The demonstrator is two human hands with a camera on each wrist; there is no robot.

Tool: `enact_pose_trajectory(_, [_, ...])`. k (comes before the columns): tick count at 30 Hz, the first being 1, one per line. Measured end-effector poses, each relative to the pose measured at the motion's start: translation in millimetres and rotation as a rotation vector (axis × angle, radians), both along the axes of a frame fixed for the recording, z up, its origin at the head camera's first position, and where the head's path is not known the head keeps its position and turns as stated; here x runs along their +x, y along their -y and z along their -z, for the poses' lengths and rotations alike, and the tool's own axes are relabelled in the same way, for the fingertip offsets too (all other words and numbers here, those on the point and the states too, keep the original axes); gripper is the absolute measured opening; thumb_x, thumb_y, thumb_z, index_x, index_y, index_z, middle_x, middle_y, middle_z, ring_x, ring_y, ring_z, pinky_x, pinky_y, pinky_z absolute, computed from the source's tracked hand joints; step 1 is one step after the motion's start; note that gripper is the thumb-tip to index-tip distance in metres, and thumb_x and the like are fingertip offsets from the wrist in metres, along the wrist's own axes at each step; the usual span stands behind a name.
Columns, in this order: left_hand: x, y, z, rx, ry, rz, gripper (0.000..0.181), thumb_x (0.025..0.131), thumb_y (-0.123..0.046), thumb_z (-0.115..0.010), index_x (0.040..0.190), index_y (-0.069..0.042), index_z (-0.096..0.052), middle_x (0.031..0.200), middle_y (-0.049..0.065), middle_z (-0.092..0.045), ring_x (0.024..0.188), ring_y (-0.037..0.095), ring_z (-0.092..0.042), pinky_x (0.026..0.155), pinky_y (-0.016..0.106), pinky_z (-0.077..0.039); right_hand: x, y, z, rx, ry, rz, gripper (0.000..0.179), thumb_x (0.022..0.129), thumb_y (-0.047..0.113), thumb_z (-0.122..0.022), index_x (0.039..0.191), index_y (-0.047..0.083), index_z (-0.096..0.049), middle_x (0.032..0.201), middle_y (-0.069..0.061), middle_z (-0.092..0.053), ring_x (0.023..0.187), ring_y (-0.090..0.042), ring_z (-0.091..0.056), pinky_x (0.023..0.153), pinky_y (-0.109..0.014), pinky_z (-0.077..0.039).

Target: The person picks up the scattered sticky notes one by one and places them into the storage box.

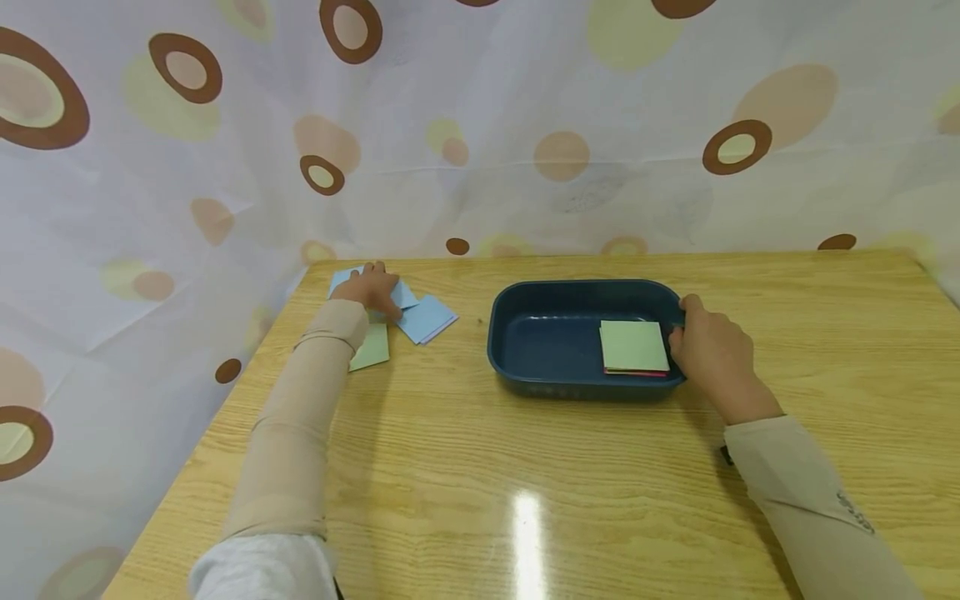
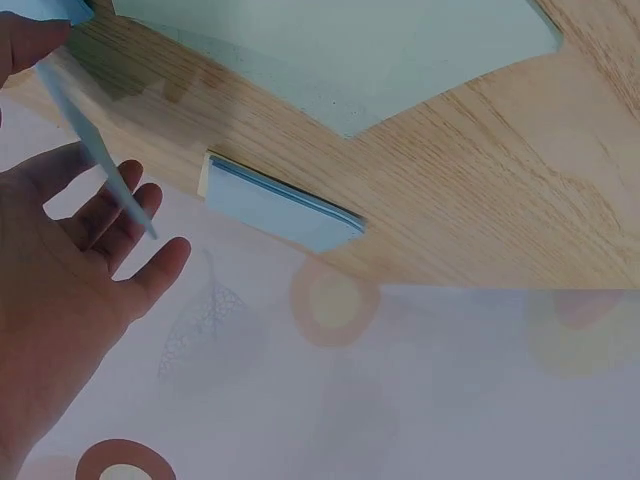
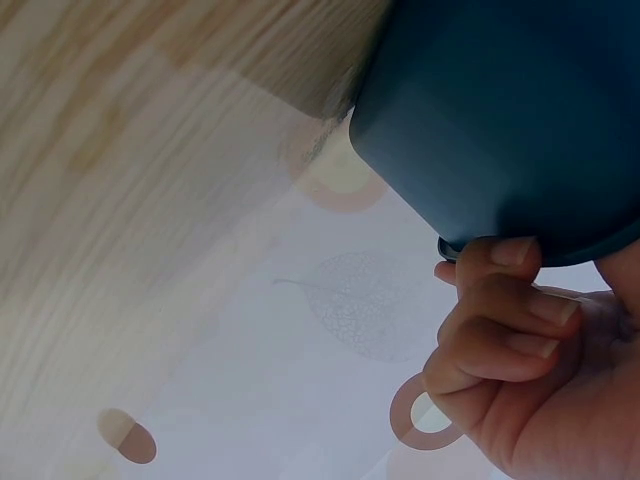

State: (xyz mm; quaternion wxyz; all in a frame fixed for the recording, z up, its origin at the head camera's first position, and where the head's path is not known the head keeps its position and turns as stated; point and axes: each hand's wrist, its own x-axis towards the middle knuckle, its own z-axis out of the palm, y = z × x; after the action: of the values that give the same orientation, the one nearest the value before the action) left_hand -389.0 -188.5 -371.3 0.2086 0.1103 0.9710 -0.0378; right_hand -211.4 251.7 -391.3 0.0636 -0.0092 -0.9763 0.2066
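My left hand (image 1: 369,290) is at the table's far left, holding a thin light-blue paper square (image 2: 108,170) between thumb and fingers. Beyond it lies a small blue paper stack (image 2: 280,208). To its right is another blue stack (image 1: 429,319), and a pale green sheet (image 1: 372,348) lies on the near side, partly hidden by the forearm. My right hand (image 1: 712,354) grips the right end of a dark blue rectangular basin (image 1: 540,385), fingers curled at its rim (image 3: 590,258). Inside the basin's right part sits a stack of paper squares (image 1: 633,345), green on top with a red edge below.
A wooden table (image 1: 450,467) carries everything. Behind it and along its left side hangs a white curtain (image 1: 510,117) with brown, peach and yellow circles. A small dark object (image 1: 727,455) shows beside the right cuff.
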Motion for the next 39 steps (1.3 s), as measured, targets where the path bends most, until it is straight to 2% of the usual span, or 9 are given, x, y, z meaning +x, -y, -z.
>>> enact_pose_trajectory(4, [-1.2, 0.6, 0.5, 0.011, -0.006, 0.029, 0.068, 0.087, -0.029, -0.063, 0.145, -0.002, -0.039, 0.152, 0.027, -0.021, 0.137, 0.050, -0.016, 0.105, 0.064, -0.024, -1.2, 0.0, 0.1, -0.001, 0.003, -0.003, 0.040, 0.092, 0.006, -0.050, 0.126, -0.014, -0.041, 0.061, -0.021, -0.053, 0.049, -0.028, -0.044, 0.042, -0.036, -0.034])
enact_pose_trajectory(9, [-2.9, 1.5, 3.7, 0.077, 0.007, 0.065, 0.060, 0.089, -0.019, -0.059, 0.143, 0.001, -0.041, 0.143, 0.025, -0.036, 0.132, 0.041, -0.032, 0.103, 0.053, -0.032, -2.0, 0.2, -0.5, -0.001, 0.004, 0.001, 0.040, 0.093, 0.006, -0.051, 0.126, -0.015, -0.041, 0.062, -0.021, -0.053, 0.049, -0.027, -0.044, 0.042, -0.036, -0.034])
enact_pose_trajectory(13, [-0.7, 3.1, 6.9, 0.137, 0.045, 0.013, 0.060, 0.086, -0.016, -0.060, 0.141, -0.002, -0.040, 0.138, 0.023, -0.036, 0.125, 0.038, -0.038, 0.098, 0.053, -0.036, -2.4, 0.6, -0.4, -0.005, 0.017, -0.001, 0.041, 0.093, 0.006, -0.050, 0.127, -0.015, -0.041, 0.063, -0.021, -0.053, 0.050, -0.027, -0.044, 0.042, -0.035, -0.035])
enact_pose_trajectory(16, [1.1, 4.0, 7.8, 0.177, 0.061, -0.021, 0.060, 0.086, -0.017, -0.060, 0.140, -0.004, -0.038, 0.141, 0.023, -0.036, 0.126, 0.036, -0.039, 0.098, 0.052, -0.036, -2.5, 0.9, -0.4, -0.004, 0.028, 0.000, 0.041, 0.093, 0.006, -0.050, 0.127, -0.015, -0.040, 0.063, -0.021, -0.053, 0.050, -0.027, -0.044, 0.043, -0.035, -0.035])
enact_pose_trajectory(24, [0.2, 7.8, 5.7, 0.255, 0.074, -0.028, 0.062, 0.091, -0.030, -0.067, 0.138, -0.001, -0.040, 0.146, 0.021, -0.038, 0.133, 0.038, -0.036, 0.103, 0.053, -0.034, -3.0, 0.1, -1.2, -0.004, 0.025, 0.005, 0.042, 0.092, 0.006, -0.051, 0.127, -0.015, -0.040, 0.065, -0.023, -0.055, 0.050, -0.029, -0.046, 0.042, -0.037, -0.036])
enact_pose_trajectory(29, [0.7, 9.8, 6.7, 0.249, 0.055, -0.087, 0.061, 0.090, -0.037, -0.066, 0.136, -0.007, -0.041, 0.147, 0.020, -0.035, 0.136, 0.043, -0.028, 0.101, 0.058, -0.032, -2.9, 0.3, 0.2, -0.003, 0.032, 0.001, 0.042, 0.093, 0.007, -0.051, 0.128, -0.014, -0.040, 0.063, -0.021, -0.053, 0.049, -0.027, -0.045, 0.042, -0.036, -0.035])
enact_pose_trajectory(32, [0.7, 8.9, 3.3, 0.232, 0.046, -0.126, 0.058, 0.088, -0.037, -0.064, 0.132, -0.007, -0.041, 0.145, 0.025, -0.031, 0.135, 0.044, -0.023, 0.098, 0.060, -0.032, -3.4, 0.5, 0.8, -0.003, 0.032, -0.001, 0.042, 0.093, 0.007, -0.051, 0.128, -0.014, -0.039, 0.062, -0.020, -0.053, 0.049, -0.027, -0.044, 0.042, -0.036, -0.035])
enact_pose_trajectory(35, [-0.3, 6.3, -1.1, 0.231, 0.027, -0.141, 0.058, 0.087, -0.035, -0.064, 0.130, -0.005, -0.039, 0.139, 0.028, -0.032, 0.130, 0.044, -0.028, 0.096, 0.059, -0.034, -3.5, 1.2, 0.7, -0.005, 0.036, 0.000, 0.043, 0.093, 0.007, -0.051, 0.128, -0.014, -0.039, 0.061, -0.020, -0.053, 0.049, -0.027, -0.044, 0.042, -0.036, -0.035])
enact_pose_trajectory(39, [0.5, -4.7, -10.1, 0.322, -0.038, -0.131, 0.061, 0.087, -0.030, -0.068, 0.128, 0.001, -0.036, 0.130, 0.028, -0.037, 0.120, 0.042, -0.037, 0.096, 0.053, -0.036, -3.7, 2.1, 1.0, -0.009, 0.040, 0.000, 0.042, 0.093, 0.007, -0.051, 0.128, -0.014, -0.039, 0.062, -0.020, -0.053, 0.049, -0.028, -0.045, 0.043, -0.036, -0.035])
